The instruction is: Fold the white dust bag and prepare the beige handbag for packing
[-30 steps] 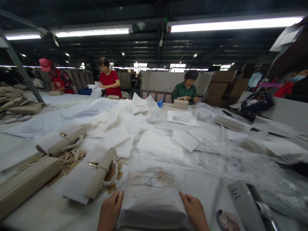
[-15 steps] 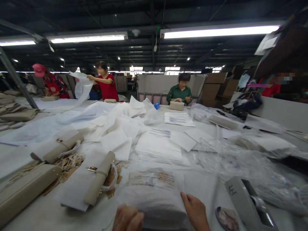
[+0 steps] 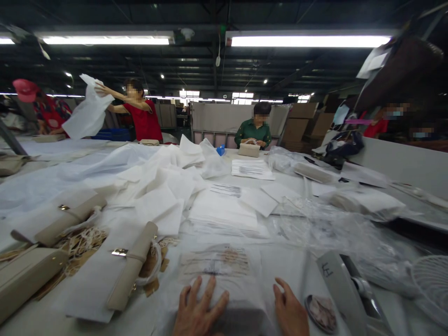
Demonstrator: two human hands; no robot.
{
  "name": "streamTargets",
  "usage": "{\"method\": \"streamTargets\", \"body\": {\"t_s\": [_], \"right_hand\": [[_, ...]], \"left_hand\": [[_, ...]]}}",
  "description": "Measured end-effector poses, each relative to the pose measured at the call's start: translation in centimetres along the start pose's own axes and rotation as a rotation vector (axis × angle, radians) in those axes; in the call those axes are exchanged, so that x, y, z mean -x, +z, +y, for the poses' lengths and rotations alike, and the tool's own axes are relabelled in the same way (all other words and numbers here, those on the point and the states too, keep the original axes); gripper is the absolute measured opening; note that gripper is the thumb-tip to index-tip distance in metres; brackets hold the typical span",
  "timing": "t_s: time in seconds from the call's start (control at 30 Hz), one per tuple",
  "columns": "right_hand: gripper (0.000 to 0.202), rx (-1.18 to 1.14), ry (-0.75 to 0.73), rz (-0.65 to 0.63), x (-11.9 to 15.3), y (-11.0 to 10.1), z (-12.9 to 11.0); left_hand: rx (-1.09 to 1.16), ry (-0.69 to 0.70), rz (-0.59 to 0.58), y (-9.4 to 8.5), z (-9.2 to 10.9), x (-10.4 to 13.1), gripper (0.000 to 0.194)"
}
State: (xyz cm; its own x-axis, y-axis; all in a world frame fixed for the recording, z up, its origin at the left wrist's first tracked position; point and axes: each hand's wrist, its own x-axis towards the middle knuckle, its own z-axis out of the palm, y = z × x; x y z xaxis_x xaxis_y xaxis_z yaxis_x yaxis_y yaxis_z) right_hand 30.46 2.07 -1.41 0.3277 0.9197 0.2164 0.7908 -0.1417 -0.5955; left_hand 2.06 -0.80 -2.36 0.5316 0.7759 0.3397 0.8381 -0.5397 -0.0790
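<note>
A bag wrapped in clear printed plastic (image 3: 224,280) lies on the white table right in front of me. My left hand (image 3: 199,310) rests flat on top of its near end with fingers spread. At the package's right edge sits my right hand (image 3: 290,311), fingers together, pressing the plastic down. Neither hand closes around anything.
Beige handbags in white wrapping lie to the left (image 3: 128,270) (image 3: 59,217) (image 3: 24,280). Loose white sheets (image 3: 164,186) and clear plastic (image 3: 325,228) cover the table. A tape dispenser (image 3: 350,289) and small dish (image 3: 322,312) stand right. Three people work at the far side, one lifting a white bag (image 3: 87,114).
My left hand moved from the package's left edge onto its top and spread flat. The view shifted right. The person in red raised a white bag overhead.
</note>
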Motion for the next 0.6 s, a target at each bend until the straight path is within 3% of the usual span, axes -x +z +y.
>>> {"method": "streamTargets", "body": {"t_s": [0.03, 0.1, 0.17, 0.23, 0.3, 0.43, 0.5, 0.6], "right_hand": [[0.055, 0.009, -0.094, 0.08, 0.2, -0.6, -0.5], [0.041, 0.035, -0.442, 0.163, 0.8, -1.2, -2.2], [0.035, 0.116, -0.841, 0.114, 1.5, -0.9, -4.0], [0.041, 0.253, -1.077, 0.072, 2.1, 0.2, -5.2], [0.049, 0.348, -1.137, 0.092, 2.5, 1.6, -5.4], [0.055, 0.359, -1.049, 0.034, 2.4, 2.7, -4.5], [0.054, 0.322, -0.976, -0.054, 2.6, 2.3, -4.5], [0.06, 0.239, -0.834, -0.256, 3.8, 1.3, -4.7]], "left_hand": [[-0.003, 0.002, 0.01, 0.0, 0.2, -0.2, 0.099], [-0.001, -0.017, 0.016, -0.3, 0.5, -0.5, 0.098], [0.012, -0.04, 0.01, -0.5, 0.2, -0.4, 0.1], [0.009, -0.026, 0.005, -0.6, -0.9, 0.5, 0.099], [-0.047, -0.056, 0.013, -0.9, -2.6, 2.0, 0.097], [-0.209, -0.223, 0.146, -2.5, -4.8, 3.8, 0.075], [-0.208, -0.115, 0.212, -3.4, -4.0, 3.0, 0.066], [-0.155, 0.035, 0.207, -3.2, -0.8, 0.9, 0.065]]}}
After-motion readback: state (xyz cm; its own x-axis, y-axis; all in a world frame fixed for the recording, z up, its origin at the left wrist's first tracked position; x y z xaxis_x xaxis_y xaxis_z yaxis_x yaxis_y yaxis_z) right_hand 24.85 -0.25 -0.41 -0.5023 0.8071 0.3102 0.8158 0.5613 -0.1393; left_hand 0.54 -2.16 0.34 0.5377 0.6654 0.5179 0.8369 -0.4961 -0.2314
